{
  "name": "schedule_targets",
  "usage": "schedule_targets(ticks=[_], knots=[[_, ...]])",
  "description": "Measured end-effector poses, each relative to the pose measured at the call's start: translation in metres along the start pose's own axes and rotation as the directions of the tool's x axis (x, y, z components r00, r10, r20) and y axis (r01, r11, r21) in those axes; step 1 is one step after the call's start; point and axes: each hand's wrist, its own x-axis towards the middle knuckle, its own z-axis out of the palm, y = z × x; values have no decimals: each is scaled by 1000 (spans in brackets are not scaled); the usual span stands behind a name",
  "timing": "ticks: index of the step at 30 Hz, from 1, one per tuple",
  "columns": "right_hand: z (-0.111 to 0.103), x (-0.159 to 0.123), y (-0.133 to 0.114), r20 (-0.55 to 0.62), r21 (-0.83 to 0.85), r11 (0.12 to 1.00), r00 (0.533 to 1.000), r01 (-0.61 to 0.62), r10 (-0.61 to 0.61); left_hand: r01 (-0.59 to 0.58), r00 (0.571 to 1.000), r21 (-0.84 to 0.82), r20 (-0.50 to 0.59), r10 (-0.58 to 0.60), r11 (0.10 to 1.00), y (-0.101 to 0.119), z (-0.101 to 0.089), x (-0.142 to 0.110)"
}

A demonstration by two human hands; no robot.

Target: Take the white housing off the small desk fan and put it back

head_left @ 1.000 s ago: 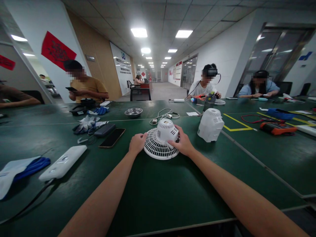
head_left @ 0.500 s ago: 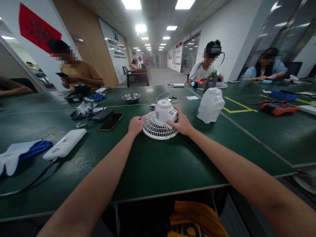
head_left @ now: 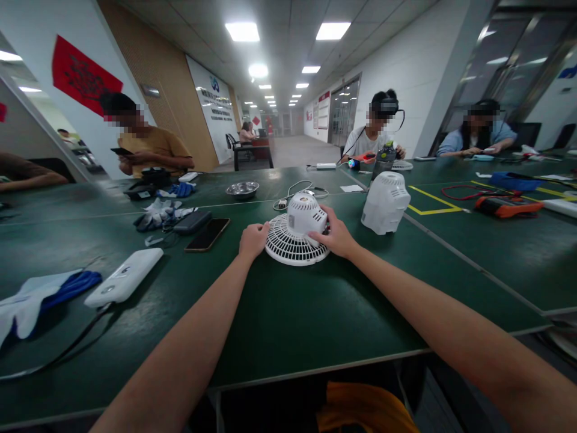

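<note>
A white fan head lies on the green table, its round slotted grille (head_left: pixel 293 251) downward and its motor housing (head_left: pixel 303 214) on top. At the grille's left rim, my left hand (head_left: pixel 254 239) is closed, thumb and fingers pinching the edge. My right hand (head_left: pixel 337 233) wraps the right side of the motor housing, thumb on the near side and fingers behind. To the right stands a separate white plastic housing (head_left: pixel 386 203), apart from both hands. Behind the fan head lies a white cable (head_left: pixel 295 187).
At left lie a phone (head_left: pixel 207 234), a dark case (head_left: pixel 193 222), a white power bank (head_left: pixel 124 278) and gloves (head_left: pixel 40 297). A metal bowl (head_left: pixel 242 190) and a bottle (head_left: pixel 383 161) stand farther back. An orange multimeter (head_left: pixel 509 206) lies right. Several people sit around the table.
The whole view has shifted slightly, so everything appears a little lower. Both hands keep their hold on the fan head, with no clear movement of it on the table.
</note>
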Motion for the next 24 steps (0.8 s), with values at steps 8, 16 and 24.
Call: schedule_targets(ticks=[8, 16, 24], knots=[[-4, -1, -2, 40, 4, 1000, 999, -24, 24, 9, 1000, -6, 17, -9, 1000, -1, 1, 2], [-7, -3, -3, 81, 58, 998, 997, -9, 4, -12, 1000, 23, -2, 12, 1000, -5, 2, 6], [-5, -3, -2, 79, 47, 998, 997, -30, 26, 15, 1000, 1, 23, -15, 1000, 0, -1, 2]])
